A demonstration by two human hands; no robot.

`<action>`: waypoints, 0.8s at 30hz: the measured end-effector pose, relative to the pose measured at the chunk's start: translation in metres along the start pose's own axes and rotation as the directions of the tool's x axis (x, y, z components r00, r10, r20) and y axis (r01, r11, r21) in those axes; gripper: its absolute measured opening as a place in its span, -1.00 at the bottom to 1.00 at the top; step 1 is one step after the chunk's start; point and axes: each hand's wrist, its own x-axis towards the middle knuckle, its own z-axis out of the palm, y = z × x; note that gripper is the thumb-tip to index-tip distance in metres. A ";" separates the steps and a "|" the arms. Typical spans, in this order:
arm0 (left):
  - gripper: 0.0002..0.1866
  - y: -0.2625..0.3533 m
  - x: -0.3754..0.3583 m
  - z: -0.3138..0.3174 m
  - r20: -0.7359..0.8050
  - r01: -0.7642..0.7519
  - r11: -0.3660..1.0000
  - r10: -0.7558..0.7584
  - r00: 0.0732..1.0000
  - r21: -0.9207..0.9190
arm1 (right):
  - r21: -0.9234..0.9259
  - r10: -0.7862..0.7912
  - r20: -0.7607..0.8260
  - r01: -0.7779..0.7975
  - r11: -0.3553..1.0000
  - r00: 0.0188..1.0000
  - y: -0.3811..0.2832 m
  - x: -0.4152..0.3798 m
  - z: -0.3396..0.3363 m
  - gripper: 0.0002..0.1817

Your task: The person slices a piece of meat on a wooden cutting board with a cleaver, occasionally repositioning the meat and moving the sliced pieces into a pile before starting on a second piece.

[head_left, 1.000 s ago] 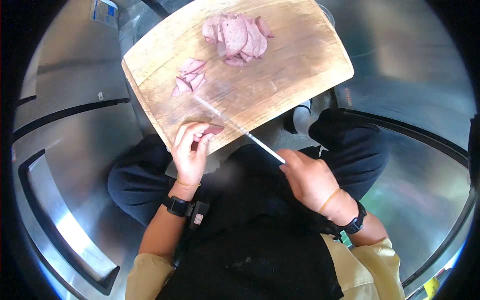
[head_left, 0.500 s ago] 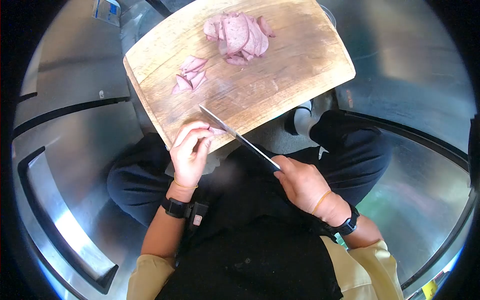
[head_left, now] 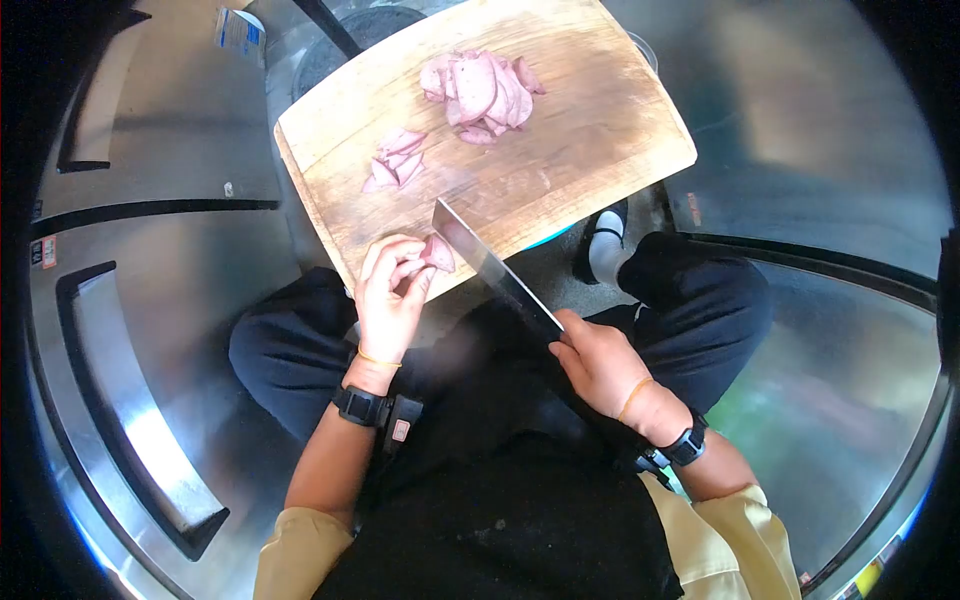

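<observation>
My left hand (head_left: 388, 300) pinches a pink meat piece (head_left: 438, 254) at the near edge of a wooden cutting board (head_left: 590, 120). In my right hand (head_left: 605, 368) is the handle of a kitchen knife (head_left: 490, 265). Its blade slants up and left over the board, with the broad side showing, just right of the held piece. A small group of cut meat pieces (head_left: 398, 160) lies beyond my left hand. Farther back on the board sits a bigger pile of thin, pink meat slices (head_left: 482, 95).
Metal cabinet fronts (head_left: 150, 300) with dark trim and handles flank me on the left, and another metal panel (head_left: 800, 130) stands at right. A dark round object (head_left: 350, 50) is partly hidden behind the board. My foot (head_left: 605, 245) shows below it.
The knife blade has turned to show its broad side, and its tip has shifted right. More of the meat piece in my left fingers is visible. The view has shifted slightly.
</observation>
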 end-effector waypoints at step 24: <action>-0.88 -0.004 -0.007 0.009 -0.052 0.063 0.986 -0.072 0.996 -0.152 | -0.070 -0.050 -0.016 0.049 0.996 0.999 0.006 0.001 0.006 -0.74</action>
